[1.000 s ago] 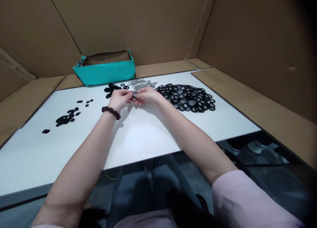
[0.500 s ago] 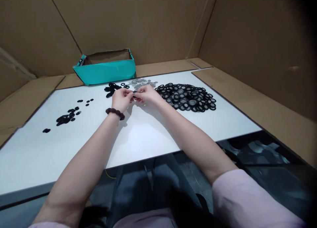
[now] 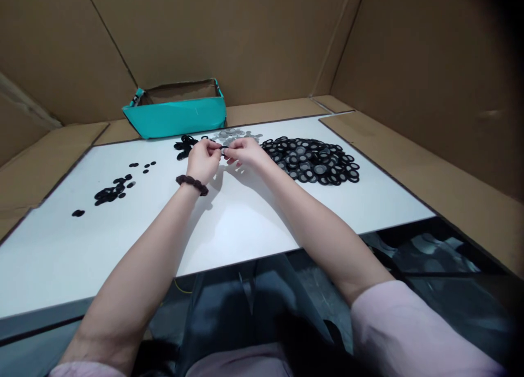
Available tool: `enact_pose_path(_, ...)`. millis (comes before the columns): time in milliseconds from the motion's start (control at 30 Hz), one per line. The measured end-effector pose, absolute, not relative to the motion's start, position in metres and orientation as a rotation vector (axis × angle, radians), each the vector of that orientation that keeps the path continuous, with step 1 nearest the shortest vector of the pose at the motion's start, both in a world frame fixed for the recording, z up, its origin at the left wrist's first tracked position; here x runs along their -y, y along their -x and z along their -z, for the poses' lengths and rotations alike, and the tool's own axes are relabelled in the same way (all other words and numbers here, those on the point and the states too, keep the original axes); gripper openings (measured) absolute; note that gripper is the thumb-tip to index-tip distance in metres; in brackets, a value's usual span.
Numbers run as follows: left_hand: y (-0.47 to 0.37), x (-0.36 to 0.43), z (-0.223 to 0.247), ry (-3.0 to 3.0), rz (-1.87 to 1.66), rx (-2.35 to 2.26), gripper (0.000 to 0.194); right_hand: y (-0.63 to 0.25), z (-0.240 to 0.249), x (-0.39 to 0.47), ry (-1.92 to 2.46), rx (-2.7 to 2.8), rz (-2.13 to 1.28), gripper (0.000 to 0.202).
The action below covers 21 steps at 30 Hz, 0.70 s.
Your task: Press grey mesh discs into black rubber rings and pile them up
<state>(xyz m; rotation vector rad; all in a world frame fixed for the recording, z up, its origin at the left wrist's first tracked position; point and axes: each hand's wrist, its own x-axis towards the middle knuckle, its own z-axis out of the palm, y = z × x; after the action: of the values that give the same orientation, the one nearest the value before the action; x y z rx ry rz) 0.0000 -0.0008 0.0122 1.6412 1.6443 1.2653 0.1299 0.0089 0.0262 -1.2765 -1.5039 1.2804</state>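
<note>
Both hands meet above the white board, pinching one small black ring with a grey centre [image 3: 223,150] between their fingertips. My left hand [image 3: 203,160], with a dark braided band at the wrist, grips the ring's left side. From the right, my right hand [image 3: 247,152] holds its other edge with thumb and finger. Just right of my hands lies a big pile of black rings with grey centres [image 3: 311,160]. Grey discs [image 3: 233,135] are scattered behind my fingers, and a small heap of black rings [image 3: 186,145] sits beyond my left hand, partly hidden by it.
An open turquoise box [image 3: 176,118] stands at the back of the white board [image 3: 241,219]. Small black discs [image 3: 110,194] lie loose on the left. Brown cardboard walls [image 3: 237,39] enclose the back and sides.
The ring between my fingertips has tilted, so its grey centre shows more now. My hands stay together in nearly the same place; the whole view has shifted slightly.
</note>
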Motion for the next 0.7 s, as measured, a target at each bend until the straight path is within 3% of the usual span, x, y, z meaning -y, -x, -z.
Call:
enact_pose_path(333,-0.0063,0.0089,-0.022,-1.434,-1.231,-1.52,0.002,-0.1275,-0.026,-0.0099,1.178,1.368,-1.479,0.021)
enact_pose_path(700,-0.0014,0.0076,-0.0222,-1.449,-1.216,-1.538,0.009,-0.1281,-0.025,-0.01,1.227,1.578,-1.156,0.019)
